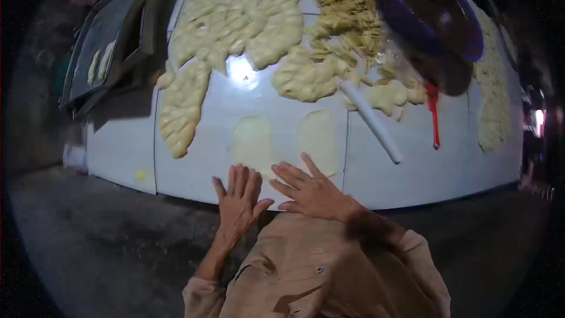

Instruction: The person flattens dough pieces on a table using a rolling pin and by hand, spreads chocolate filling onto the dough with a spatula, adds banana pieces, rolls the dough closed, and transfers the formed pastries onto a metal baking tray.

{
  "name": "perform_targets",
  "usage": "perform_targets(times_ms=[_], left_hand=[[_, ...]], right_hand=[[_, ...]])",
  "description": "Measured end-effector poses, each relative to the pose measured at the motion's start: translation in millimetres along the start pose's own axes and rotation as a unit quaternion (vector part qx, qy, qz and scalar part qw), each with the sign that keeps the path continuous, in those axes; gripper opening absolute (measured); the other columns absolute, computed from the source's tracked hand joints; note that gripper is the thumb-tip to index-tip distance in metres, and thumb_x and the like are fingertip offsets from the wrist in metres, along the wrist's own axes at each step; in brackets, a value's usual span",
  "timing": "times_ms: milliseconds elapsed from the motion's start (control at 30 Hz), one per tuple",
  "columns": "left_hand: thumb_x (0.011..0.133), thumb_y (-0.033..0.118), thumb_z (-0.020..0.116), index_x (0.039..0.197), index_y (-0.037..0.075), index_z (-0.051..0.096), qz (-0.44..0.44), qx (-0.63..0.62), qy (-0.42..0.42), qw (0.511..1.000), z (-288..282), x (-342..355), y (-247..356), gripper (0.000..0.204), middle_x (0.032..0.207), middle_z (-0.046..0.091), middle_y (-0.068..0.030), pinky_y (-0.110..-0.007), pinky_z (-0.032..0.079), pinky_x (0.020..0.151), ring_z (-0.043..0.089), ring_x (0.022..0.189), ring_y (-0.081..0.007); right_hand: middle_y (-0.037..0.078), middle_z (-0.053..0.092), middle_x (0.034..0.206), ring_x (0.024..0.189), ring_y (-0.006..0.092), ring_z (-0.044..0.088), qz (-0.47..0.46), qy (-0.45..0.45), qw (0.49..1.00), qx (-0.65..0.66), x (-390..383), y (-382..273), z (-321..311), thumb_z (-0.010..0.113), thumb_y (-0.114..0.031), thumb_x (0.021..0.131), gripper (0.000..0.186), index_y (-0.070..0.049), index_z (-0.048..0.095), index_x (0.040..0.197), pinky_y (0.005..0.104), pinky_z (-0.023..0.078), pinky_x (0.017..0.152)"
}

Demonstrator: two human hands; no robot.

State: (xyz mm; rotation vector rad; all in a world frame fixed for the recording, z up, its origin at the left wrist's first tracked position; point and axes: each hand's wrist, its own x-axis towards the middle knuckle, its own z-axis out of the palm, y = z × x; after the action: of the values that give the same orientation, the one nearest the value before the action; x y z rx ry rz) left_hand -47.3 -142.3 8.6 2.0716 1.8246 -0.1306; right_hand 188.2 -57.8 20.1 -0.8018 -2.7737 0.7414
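Two flat, pale dough sheets lie side by side on the white tabletop in front of me: a left dough sheet and a right dough sheet. My left hand is open, fingers stretched forward at the near edge of the left sheet. My right hand is open too, its fingers spread between the two sheets, one fingertip over the right sheet's near left corner. Both hands hold nothing. A white rod like a rolling pin lies slanted to the right of the sheets.
Lumpy dough spreads across the far side, with more dough at left. Yellowish strips are piled behind. A dark basin with a blue rim stands far right, near a red-handled tool. Metal trays are at far left.
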Motion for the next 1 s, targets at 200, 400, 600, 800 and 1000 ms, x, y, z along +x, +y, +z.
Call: perform_targets(times_ms=[200,400,600,800,1000], left_hand=[[0.097,0.065,0.051,0.157,0.011,0.040,-0.007,0.066,0.096,0.993,24,-7,0,0.081,0.167,0.026,-0.0172,-0.071,-0.001,0.118,0.017,0.156,-0.0385],[0.100,0.062,0.047,0.155,0.004,0.038,0.056,0.074,0.159,0.983,52,-3,-8,0.081,0.165,0.027,-0.0214,-0.070,0.000,0.119,0.018,0.155,-0.0418],[0.105,0.053,0.045,0.151,-0.002,0.042,0.051,0.028,0.124,0.991,39,-13,7,0.072,0.157,0.042,-0.0219,-0.070,0.002,0.120,0.027,0.152,-0.0410],[0.104,0.053,0.046,0.150,0.001,0.045,0.019,-0.017,0.129,0.991,36,-11,20,0.069,0.154,0.046,-0.0229,-0.071,0.005,0.120,0.034,0.148,-0.0429],[0.100,0.047,0.045,0.136,-0.001,0.058,0.028,0.048,0.199,0.978,53,-15,8,0.061,0.140,0.058,-0.0247,-0.071,0.012,0.119,0.049,0.135,-0.0462]], right_hand=[[0.018,0.053,0.145,0.134,0.0330,0.051,0.260,0.287,0.919,-0.073,-78,86,-56,0.071,-0.027,0.093,0.052,-0.003,0.057,0.137,0.0504,0.038,0.113],[0.019,0.064,0.123,0.115,0.0370,0.061,0.514,0.335,0.748,-0.254,-177,190,-94,0.066,-0.023,0.096,0.038,-0.001,0.062,0.127,0.0488,0.048,0.099],[0.019,0.065,0.101,0.098,0.0397,0.064,0.531,0.335,0.763,-0.152,-185,218,-111,0.065,-0.020,0.095,0.020,-0.001,0.064,0.103,0.0504,0.052,0.083],[0.022,0.069,0.096,0.091,0.0398,0.070,0.511,0.448,0.734,0.009,-187,206,-141,0.057,-0.013,0.099,0.019,-0.003,0.057,0.115,0.0464,0.053,0.077],[0.016,0.075,0.096,0.092,0.0239,0.074,0.413,0.486,0.770,0.001,-129,200,-256,0.061,-0.021,0.102,0.025,-0.004,0.068,0.119,0.0359,0.055,0.080]])
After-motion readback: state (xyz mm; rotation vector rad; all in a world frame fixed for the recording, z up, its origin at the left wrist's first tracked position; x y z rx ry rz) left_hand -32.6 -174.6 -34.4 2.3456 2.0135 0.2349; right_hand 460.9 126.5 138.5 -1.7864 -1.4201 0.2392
